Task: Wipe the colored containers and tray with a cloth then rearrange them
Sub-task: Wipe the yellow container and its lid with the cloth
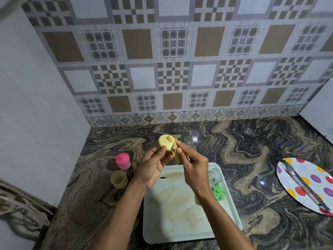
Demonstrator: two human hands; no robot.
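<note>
Marble counter (252, 150), stained tray (180, 213), left hand (153, 166) holding yellow lid (166, 141), right hand (194, 168) pinching cloth (180, 157)

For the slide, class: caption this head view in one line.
Both hands wipe a yellow lid with a cloth above a stained tray.

Counter (252, 141) is that swirly dark marble stuff, brown and black all over. On the right there's a white plate (310, 170) with purple, red and yellow dots, and a pair of metal tongs (304, 186) lying across it. Wall tiles (173, 56) behind are a brown and grey checker patchwork. A white appliance (319, 109) pokes in at the far right, can't tell what.
</note>
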